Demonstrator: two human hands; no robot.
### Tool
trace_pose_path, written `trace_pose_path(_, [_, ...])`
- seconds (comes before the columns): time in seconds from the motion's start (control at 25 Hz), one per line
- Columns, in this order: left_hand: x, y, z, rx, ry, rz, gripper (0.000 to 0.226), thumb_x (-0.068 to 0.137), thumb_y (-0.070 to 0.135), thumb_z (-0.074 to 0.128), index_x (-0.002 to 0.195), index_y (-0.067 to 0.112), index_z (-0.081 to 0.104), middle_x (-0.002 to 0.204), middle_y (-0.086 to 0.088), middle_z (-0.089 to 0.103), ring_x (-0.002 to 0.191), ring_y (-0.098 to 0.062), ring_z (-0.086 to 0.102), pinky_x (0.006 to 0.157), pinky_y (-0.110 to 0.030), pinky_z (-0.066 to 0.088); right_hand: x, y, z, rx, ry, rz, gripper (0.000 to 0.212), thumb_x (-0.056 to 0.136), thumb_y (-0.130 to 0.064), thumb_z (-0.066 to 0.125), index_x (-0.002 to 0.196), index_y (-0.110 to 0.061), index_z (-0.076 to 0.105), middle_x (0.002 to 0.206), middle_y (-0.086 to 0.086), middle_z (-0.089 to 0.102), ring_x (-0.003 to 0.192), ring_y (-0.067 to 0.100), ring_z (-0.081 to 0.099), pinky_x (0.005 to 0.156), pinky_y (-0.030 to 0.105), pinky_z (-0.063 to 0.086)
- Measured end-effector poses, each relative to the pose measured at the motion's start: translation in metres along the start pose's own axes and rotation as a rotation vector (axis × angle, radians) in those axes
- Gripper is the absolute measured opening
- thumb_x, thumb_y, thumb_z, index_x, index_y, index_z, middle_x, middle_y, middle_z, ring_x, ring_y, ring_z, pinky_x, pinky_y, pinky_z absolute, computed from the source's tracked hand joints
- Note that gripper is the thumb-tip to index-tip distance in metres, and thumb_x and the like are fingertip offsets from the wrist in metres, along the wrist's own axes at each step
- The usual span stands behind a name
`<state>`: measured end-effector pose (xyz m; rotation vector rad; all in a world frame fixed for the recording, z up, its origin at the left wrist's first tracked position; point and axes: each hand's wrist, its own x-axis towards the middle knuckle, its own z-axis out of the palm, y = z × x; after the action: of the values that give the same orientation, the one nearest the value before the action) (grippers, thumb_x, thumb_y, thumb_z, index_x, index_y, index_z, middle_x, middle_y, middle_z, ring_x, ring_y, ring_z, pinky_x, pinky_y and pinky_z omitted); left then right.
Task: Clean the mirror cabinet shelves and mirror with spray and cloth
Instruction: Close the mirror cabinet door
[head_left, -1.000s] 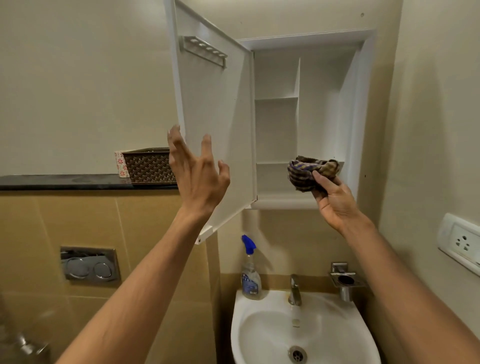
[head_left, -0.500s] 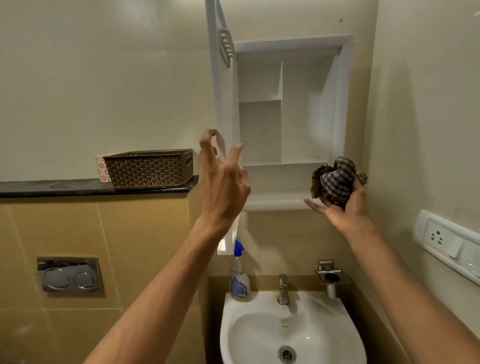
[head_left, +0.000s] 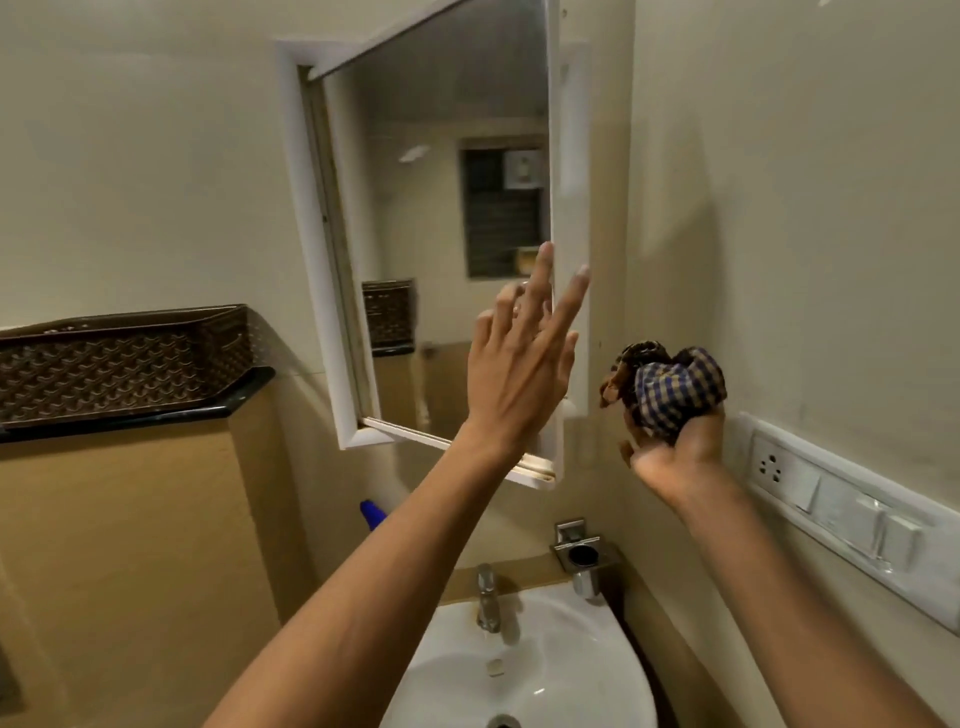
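The mirror door (head_left: 447, 208) of the white cabinet is nearly shut against its frame (head_left: 311, 260), glass side facing me, so the shelves are hidden. My left hand (head_left: 519, 358) is raised with fingers spread, fingertips at the door's free right edge. My right hand (head_left: 670, 447) is held up by the right wall, closed around a bunched checked cloth (head_left: 670, 389). Only the blue top of the spray bottle (head_left: 373, 513) shows, behind my left forearm beside the sink.
A white sink (head_left: 571, 665) with a tap (head_left: 487, 597) lies below. A metal holder (head_left: 584, 556) is fixed at the right corner. A switch and socket panel (head_left: 841, 509) runs along the right wall. A brown woven basket (head_left: 119, 358) sits on a black ledge (head_left: 156, 415).
The cabinet door has swung from wide open to almost shut, mirror now facing me. My left hand followed its edge rightward. My right hand drew the cloth out of the cabinet toward the right wall.
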<state>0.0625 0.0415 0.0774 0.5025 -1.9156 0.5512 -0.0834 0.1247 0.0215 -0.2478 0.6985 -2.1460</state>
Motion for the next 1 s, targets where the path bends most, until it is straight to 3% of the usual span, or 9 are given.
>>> trace_pose_path(0.12, [0.021, 0.002, 0.048, 0.055, 0.000, -0.010, 0.073, 0.090, 0.038, 0.060, 0.151, 0.025, 0.021, 0.161, -0.005, 0.023, 0.128, -0.028, 0.038, 0.094, -0.039, 0.041, 0.025, 0.005, -0.013, 0.068, 0.019, 0.041, 0.033, 0.092, -0.041, 0.055, 0.112, -0.015, 0.064, 0.118, 0.008, 0.059, 0.091, 0.015, 0.054, 0.087, 0.022, 0.040])
trace_pose_path(0.28, [0.039, -0.008, 0.118, 0.154, -0.042, 0.012, 0.066, 0.092, 0.041, 0.051, 0.151, 0.026, 0.027, 0.161, -0.002, 0.024, 0.137, -0.026, 0.037, 0.103, -0.042, 0.031, 0.073, 0.015, -0.026, 0.082, 0.029, 0.021, 0.035, 0.096, -0.028, 0.056, 0.125, -0.010, 0.061, 0.114, 0.009, 0.066, 0.097, 0.017, 0.063, 0.079, 0.025, 0.050])
trace_pose_path(0.4, [0.046, -0.029, 0.167, 0.200, -0.106, 0.013, 0.057, 0.092, 0.033, 0.043, 0.148, 0.021, 0.035, 0.158, -0.003, 0.032, 0.141, -0.025, 0.031, 0.110, -0.045, 0.018, 0.107, 0.021, -0.033, 0.054, 0.061, 0.001, 0.021, 0.097, -0.024, 0.051, 0.104, -0.013, 0.067, 0.106, 0.009, 0.068, 0.096, 0.020, 0.065, 0.080, 0.031, 0.052])
trace_pose_path(0.52, [0.050, -0.061, 0.202, 0.289, -0.190, 0.091, 0.058, 0.095, 0.025, 0.017, 0.149, 0.017, 0.037, 0.156, -0.004, 0.036, 0.142, -0.026, 0.025, 0.113, -0.040, 0.000, 0.130, 0.027, -0.042, 0.117, 0.088, 0.010, 0.027, 0.091, -0.036, 0.053, 0.099, -0.015, 0.067, 0.111, 0.010, 0.068, 0.101, 0.024, 0.065, 0.091, 0.038, 0.052])
trace_pose_path(0.64, [0.051, -0.076, 0.214, 0.281, -0.223, 0.086, 0.072, 0.096, 0.034, -0.010, 0.154, 0.015, 0.028, 0.160, -0.004, 0.027, 0.150, -0.023, 0.007, 0.116, -0.035, -0.012, 0.147, 0.035, -0.046, 0.153, 0.062, 0.040, 0.054, 0.081, -0.058, 0.064, 0.113, -0.014, 0.062, 0.114, 0.015, 0.067, 0.108, 0.033, 0.065, 0.092, 0.045, 0.055])
trace_pose_path(0.72, [0.041, -0.072, 0.210, 0.227, -0.155, 0.080, 0.065, 0.100, 0.036, -0.002, 0.154, 0.015, 0.026, 0.162, -0.006, 0.022, 0.151, -0.019, 0.000, 0.119, -0.037, -0.012, 0.152, 0.046, -0.052, 0.170, 0.031, 0.064, 0.056, 0.078, -0.055, 0.070, 0.117, -0.015, 0.063, 0.117, 0.014, 0.066, 0.110, 0.033, 0.063, 0.091, 0.047, 0.055])
trace_pose_path(0.8, [0.005, -0.065, 0.200, 0.120, -0.084, 0.002, 0.052, 0.103, 0.030, 0.024, 0.153, 0.014, 0.030, 0.161, -0.011, 0.023, 0.150, -0.024, 0.015, 0.122, -0.045, 0.008, 0.154, 0.065, -0.064, 0.138, -0.011, 0.117, 0.038, 0.078, -0.045, 0.071, 0.104, -0.017, 0.074, 0.110, 0.008, 0.071, 0.109, 0.027, 0.062, 0.088, 0.044, 0.054])
trace_pose_path(0.88, [-0.059, -0.065, 0.187, 0.011, -0.015, -0.072, 0.047, 0.101, 0.026, 0.042, 0.146, 0.012, 0.043, 0.155, -0.014, 0.031, 0.143, -0.028, 0.031, 0.113, -0.047, 0.027, 0.155, 0.088, -0.083, 0.074, 0.031, 0.168, 0.024, 0.075, -0.040, 0.070, 0.087, -0.023, 0.081, 0.100, 0.004, 0.075, 0.109, 0.025, 0.062, 0.090, 0.045, 0.051])
trace_pose_path(1.0, [-0.200, -0.073, 0.176, 0.017, -0.094, -0.403, 0.043, 0.095, 0.024, 0.053, 0.136, 0.012, 0.047, 0.142, -0.014, 0.035, 0.130, -0.029, 0.038, 0.101, -0.043, 0.030, 0.157, 0.136, -0.120, 0.075, 0.046, 0.290, 0.054, 0.081, -0.052, 0.064, 0.125, -0.021, 0.067, 0.125, 0.009, 0.068, 0.120, 0.033, 0.060, 0.099, 0.060, 0.045])
